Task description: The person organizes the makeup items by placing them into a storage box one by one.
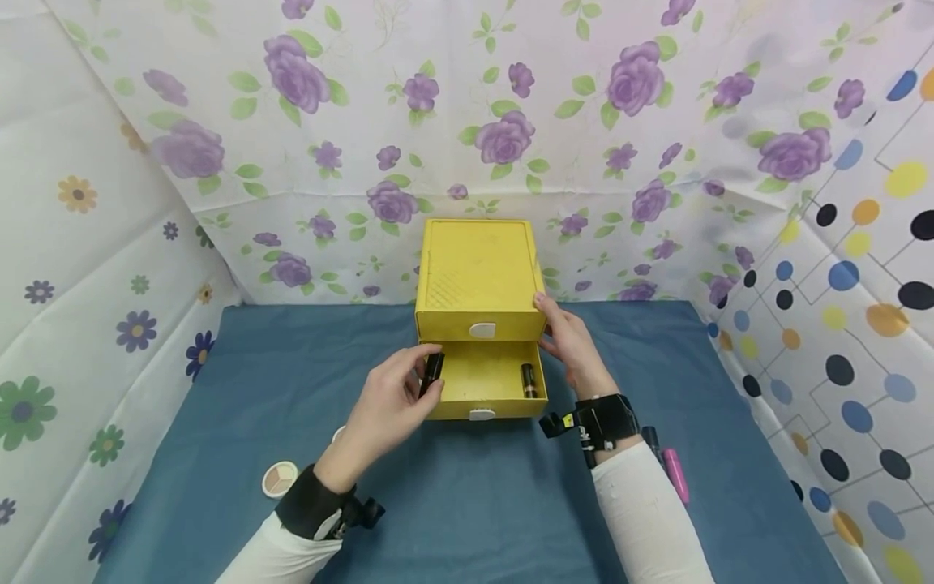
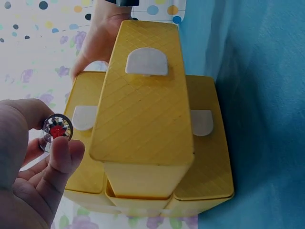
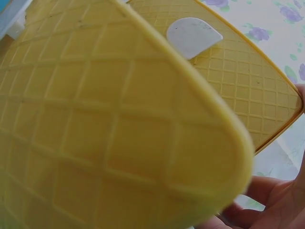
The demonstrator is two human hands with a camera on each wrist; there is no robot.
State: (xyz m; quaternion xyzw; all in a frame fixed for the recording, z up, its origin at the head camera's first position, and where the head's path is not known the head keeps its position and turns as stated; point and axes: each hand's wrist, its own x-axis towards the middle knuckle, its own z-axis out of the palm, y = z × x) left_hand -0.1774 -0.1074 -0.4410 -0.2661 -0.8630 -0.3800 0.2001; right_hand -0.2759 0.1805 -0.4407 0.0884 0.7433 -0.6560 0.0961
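Note:
A yellow drawer box [image 1: 477, 268] with white handles stands at the back of the cloth. Its middle drawer [image 1: 477, 377] is pulled out, while those on either side are closed in the left wrist view. My left hand [image 1: 390, 397] pinches a black lipstick tube [image 1: 432, 371] above the drawer's left side. The tube's end [image 2: 57, 132] looks silvery with a red centre. A second black tube [image 1: 529, 381], with a gold band, lies inside at the right. Fairly straight fingers of my right hand [image 1: 576, 345] touch the box's right side near its front corner.
On the blue cloth [image 1: 474, 503], a round palette [image 1: 280, 479] lies at left; another round item [image 1: 338, 434] is mostly behind my left wrist. A dark tube [image 1: 651, 440] and a pink tube [image 1: 676, 476] lie beside my right forearm. A flowered curtain [image 1: 474, 113] hangs behind.

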